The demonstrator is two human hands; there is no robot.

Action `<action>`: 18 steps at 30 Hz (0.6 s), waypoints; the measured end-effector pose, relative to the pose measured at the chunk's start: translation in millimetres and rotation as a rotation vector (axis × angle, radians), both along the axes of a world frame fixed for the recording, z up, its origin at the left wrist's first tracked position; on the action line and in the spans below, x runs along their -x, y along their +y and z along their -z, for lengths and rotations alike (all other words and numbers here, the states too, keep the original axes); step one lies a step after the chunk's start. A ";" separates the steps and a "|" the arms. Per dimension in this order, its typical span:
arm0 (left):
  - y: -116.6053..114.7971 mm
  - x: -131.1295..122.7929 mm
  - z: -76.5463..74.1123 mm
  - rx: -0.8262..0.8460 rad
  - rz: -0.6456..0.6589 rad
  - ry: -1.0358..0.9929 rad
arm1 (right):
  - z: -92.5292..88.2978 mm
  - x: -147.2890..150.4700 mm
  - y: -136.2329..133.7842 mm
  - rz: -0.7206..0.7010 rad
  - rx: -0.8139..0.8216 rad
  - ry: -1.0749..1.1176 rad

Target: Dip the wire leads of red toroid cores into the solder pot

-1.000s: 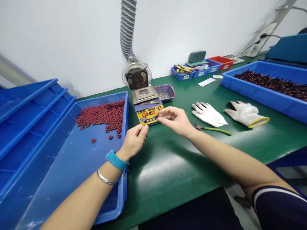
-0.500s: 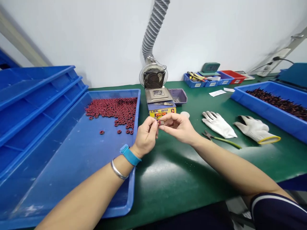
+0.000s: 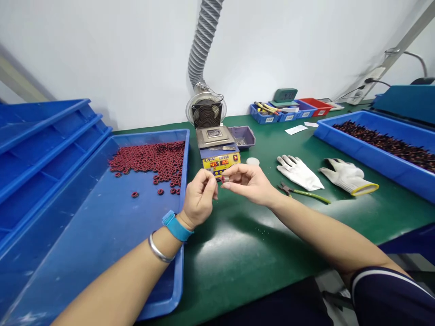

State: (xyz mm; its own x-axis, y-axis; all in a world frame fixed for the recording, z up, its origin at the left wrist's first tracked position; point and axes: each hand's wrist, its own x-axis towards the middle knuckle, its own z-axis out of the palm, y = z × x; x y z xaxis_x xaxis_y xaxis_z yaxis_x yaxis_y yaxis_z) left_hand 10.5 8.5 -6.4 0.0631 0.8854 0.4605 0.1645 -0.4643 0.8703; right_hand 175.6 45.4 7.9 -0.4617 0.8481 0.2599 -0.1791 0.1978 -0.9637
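My right hand (image 3: 252, 185) pinches a small coil (image 3: 224, 179) between thumb and fingertips; it shows red winding and a greyish metal side. Close to its left, my left hand (image 3: 200, 198) is closed, thumb pressed against the fingers. Whatever it grips, perhaps a thin wire end, is too small to make out. Both hands hover over the green table in front of a solder pot (image 3: 220, 164) with lit red digits. Left of them, a large blue tray (image 3: 136, 253) holds many similar red-and-black ring coils (image 3: 149, 160).
Cutting pliers (image 3: 306, 194), a white glove (image 3: 299, 174) and another glove (image 3: 351, 176) lie to the right. A blue bin (image 3: 374, 154) of dark copper pieces stands beyond. Behind the pot are an extractor hose (image 3: 204, 43) and a small purple tray (image 3: 249, 140). Stacked blue trays (image 3: 44, 149) stand left.
The view has shifted slightly, so the scene sits further left. My left hand has drawn a little away from the coil, leaving a small gap; my right hand still holds it.
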 end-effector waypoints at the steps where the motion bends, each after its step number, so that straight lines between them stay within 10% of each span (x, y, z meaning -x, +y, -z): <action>1: -0.2 -0.8 -0.8 -0.007 -0.024 -0.016 | -0.7 -0.3 0.9 0.000 -0.001 -0.002; 11: 12.9 -0.1 1.4 0.106 -0.174 -0.156 | -46.6 -1.1 78.6 0.129 -0.174 -0.177; 18: 14.0 -1.1 0.9 0.163 -0.081 0.037 | -86.1 31.8 148.4 0.441 -0.402 -0.796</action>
